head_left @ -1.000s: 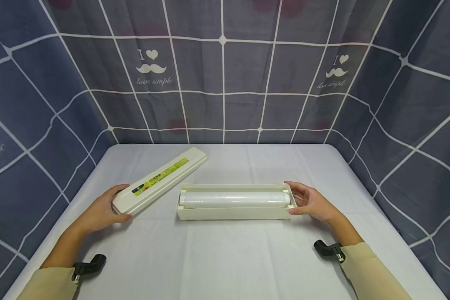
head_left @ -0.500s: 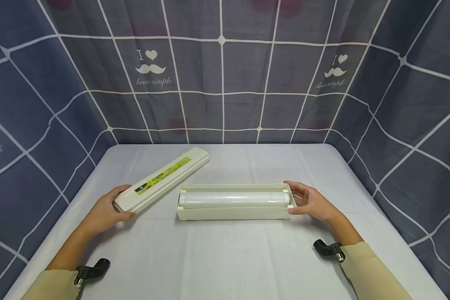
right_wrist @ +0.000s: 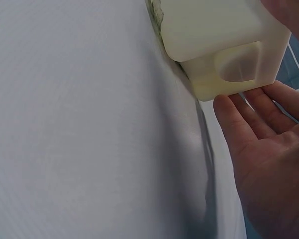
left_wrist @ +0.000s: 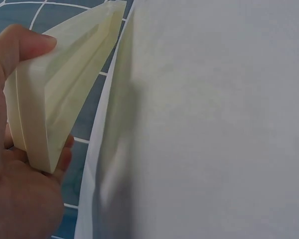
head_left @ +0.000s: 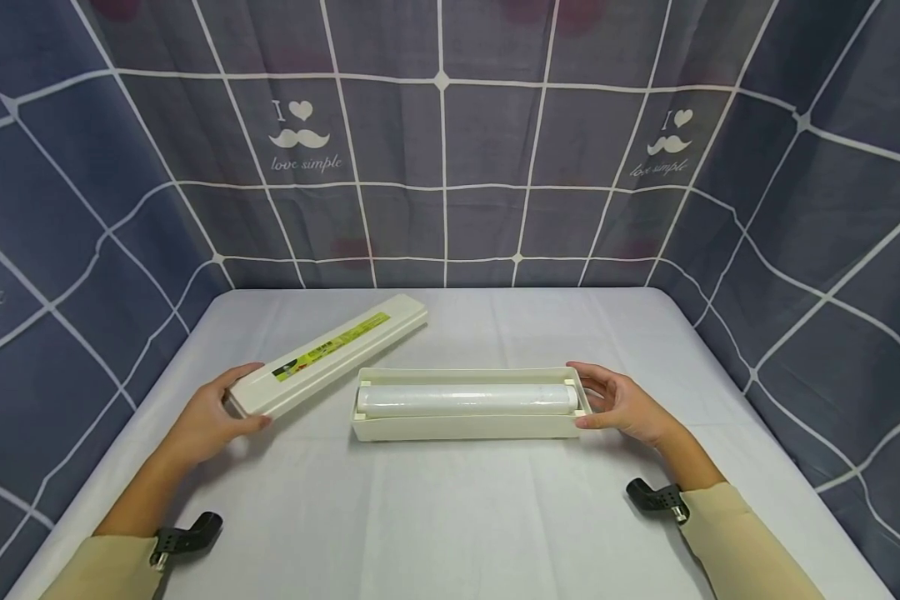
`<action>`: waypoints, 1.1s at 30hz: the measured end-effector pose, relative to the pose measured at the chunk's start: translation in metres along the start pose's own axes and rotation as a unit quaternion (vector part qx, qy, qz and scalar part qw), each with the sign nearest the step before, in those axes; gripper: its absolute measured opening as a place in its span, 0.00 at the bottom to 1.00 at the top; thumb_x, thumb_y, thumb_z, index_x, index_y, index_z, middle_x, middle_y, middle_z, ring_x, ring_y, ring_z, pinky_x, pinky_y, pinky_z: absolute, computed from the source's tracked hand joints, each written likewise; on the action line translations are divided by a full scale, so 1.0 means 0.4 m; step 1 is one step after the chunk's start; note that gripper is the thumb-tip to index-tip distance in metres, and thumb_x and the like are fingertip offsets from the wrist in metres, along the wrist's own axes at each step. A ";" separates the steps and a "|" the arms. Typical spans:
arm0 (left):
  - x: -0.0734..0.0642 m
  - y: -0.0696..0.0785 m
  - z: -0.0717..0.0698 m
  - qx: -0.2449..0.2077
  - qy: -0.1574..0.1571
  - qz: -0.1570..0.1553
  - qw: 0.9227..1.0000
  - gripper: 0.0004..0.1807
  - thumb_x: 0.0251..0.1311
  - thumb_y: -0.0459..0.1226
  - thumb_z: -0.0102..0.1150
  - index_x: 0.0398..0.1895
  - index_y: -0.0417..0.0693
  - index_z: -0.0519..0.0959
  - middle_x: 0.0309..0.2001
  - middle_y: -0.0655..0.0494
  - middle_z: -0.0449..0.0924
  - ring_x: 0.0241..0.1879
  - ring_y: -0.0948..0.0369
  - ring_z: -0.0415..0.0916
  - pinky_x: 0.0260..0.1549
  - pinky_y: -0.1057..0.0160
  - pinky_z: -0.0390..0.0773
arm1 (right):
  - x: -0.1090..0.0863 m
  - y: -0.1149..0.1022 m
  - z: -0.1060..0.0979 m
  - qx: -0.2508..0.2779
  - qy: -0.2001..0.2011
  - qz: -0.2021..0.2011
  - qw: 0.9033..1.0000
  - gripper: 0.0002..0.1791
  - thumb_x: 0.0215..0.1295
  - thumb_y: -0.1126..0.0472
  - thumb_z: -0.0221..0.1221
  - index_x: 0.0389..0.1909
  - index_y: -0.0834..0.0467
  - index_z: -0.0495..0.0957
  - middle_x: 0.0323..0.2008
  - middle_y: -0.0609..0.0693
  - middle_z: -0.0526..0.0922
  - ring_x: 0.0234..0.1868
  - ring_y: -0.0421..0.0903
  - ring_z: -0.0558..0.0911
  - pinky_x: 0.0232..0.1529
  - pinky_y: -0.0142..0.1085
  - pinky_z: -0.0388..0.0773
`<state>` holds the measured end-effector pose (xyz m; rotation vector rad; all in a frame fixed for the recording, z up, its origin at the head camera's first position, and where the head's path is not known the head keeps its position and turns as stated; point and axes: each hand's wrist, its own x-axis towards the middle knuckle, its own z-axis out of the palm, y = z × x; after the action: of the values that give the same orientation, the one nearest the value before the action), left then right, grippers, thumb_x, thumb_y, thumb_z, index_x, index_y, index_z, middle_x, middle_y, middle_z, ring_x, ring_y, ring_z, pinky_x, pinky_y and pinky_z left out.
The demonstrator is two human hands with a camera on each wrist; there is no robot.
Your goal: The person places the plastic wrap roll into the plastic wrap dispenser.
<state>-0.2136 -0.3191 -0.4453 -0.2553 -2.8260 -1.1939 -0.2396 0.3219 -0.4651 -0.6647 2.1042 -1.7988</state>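
Observation:
A long cream cling film box (head_left: 465, 428) lies lengthwise on the table, with a white roll of cling film (head_left: 468, 400) inside. My right hand (head_left: 621, 406) holds its right end, thumb at the front corner and fingers at the back. The right wrist view shows that end wall (right_wrist: 204, 82) with an opening in it. Left of the box, my left hand (head_left: 212, 417) grips the near end of the cream lid (head_left: 345, 348), which carries a green-yellow label. The lid slants away to the right, its hollow underside (left_wrist: 79, 74) visible above the tabletop in the left wrist view.
A white cloth covers the table (head_left: 450, 517). Dark blue-grey curtains (head_left: 487, 217) with white grid lines enclose its back and both sides. A black camera mount sits on each wrist, the left mount (head_left: 187, 537) and the right mount (head_left: 656, 498).
My left hand has shifted the lid slightly to the right, toward the box. The right hand and the box have hardly moved.

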 end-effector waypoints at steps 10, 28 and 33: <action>0.022 0.005 -0.002 -0.038 0.018 0.033 0.999 0.46 0.51 0.35 0.79 0.75 0.45 0.67 0.62 0.53 0.74 0.48 0.77 0.70 0.42 0.76 0.68 | 0.000 -0.006 0.001 0.004 -0.003 0.002 1.000 0.53 0.51 0.76 0.72 0.77 0.72 0.53 0.68 0.46 0.73 0.65 0.35 0.77 0.61 0.29 0.79; 0.056 0.019 0.000 -0.114 0.027 0.059 0.991 0.43 0.52 0.28 0.75 0.74 0.41 0.68 0.57 0.78 0.73 0.51 0.75 0.73 0.47 0.82 0.69 | 0.001 -0.003 -0.004 0.003 -0.009 0.001 1.000 0.53 0.52 0.77 0.72 0.76 0.73 0.53 0.69 0.49 0.73 0.65 0.35 0.77 0.62 0.28 0.79; 0.067 0.035 0.000 -0.139 0.016 0.068 0.988 0.43 0.52 0.26 0.74 0.73 0.38 0.68 0.57 0.77 0.74 0.50 0.74 0.73 0.46 0.81 0.72 | 0.002 -0.002 -0.004 0.002 -0.009 -0.003 1.000 0.52 0.51 0.78 0.71 0.76 0.74 0.53 0.69 0.52 0.73 0.65 0.35 0.77 0.61 0.28 0.78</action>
<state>-0.2376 -0.3060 -0.4321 -0.4316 -2.5595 -1.5418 -0.2409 0.3228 -0.4637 -0.6842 2.0893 -1.7929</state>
